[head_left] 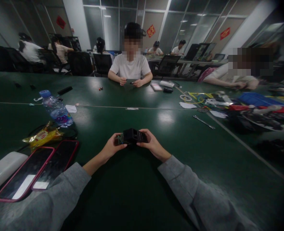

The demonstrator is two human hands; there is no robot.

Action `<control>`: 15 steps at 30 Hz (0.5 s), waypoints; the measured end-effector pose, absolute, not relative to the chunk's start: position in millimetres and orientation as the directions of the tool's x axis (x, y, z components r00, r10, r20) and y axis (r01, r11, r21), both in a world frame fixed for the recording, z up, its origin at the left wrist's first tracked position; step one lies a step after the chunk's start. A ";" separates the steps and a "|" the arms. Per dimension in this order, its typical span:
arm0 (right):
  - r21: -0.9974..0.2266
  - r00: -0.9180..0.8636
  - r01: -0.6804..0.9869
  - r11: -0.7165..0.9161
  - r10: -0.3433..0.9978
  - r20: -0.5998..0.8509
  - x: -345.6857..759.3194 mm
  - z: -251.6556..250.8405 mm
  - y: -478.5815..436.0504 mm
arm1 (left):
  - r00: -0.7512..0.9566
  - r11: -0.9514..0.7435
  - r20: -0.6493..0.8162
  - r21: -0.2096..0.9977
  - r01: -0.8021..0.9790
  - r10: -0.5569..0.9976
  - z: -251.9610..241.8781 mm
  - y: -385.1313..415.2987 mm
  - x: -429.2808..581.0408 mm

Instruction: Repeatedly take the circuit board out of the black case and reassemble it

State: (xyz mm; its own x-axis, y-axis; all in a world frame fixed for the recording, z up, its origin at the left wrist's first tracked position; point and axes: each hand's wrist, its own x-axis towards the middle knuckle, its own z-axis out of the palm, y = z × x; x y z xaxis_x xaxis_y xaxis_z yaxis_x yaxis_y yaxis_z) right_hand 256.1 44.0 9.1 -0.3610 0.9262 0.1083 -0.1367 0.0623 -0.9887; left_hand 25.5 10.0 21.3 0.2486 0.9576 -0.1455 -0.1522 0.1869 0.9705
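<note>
Just above the green table, both my hands hold a black device (131, 134) between them. My left hand (112, 146) is closed, thumb and fingers pinching its left end, where a green circuit board (119, 138) shows. The right end, a flat dark piece of the black casing, is gripped by my right hand (149, 142) with the thumb along the near edge. A blocky black part stands up in the middle. Whether the board and the casing are joined or apart I cannot tell. My fingertips behind the device are hidden.
To the left are a water bottle (57, 109), a yellow wrapper (44, 136), two red-edged phones (27, 173) and a white power bank (4, 170). A wrench (203, 122) and a cable pile (209, 99) lie right. A person (130, 67) sits opposite, another at right.
</note>
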 end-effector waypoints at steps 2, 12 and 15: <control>-0.985 -0.355 -0.168 0.034 0.930 0.093 258.7 8.2 46.4 | 0.246 0.161 -0.127 0.979 -0.123 0.961 22.2 9.3 25.9; -0.888 -0.326 -0.435 -0.149 0.945 0.001 268.0 2.5 54.1 | 0.224 -0.152 0.079 0.932 0.328 0.971 19.5 13.4 2.8; -0.837 -0.343 -0.505 -0.214 0.939 -0.033 269.7 2.4 55.0 | 0.233 -0.212 0.110 0.855 0.474 0.966 16.8 19.1 -2.7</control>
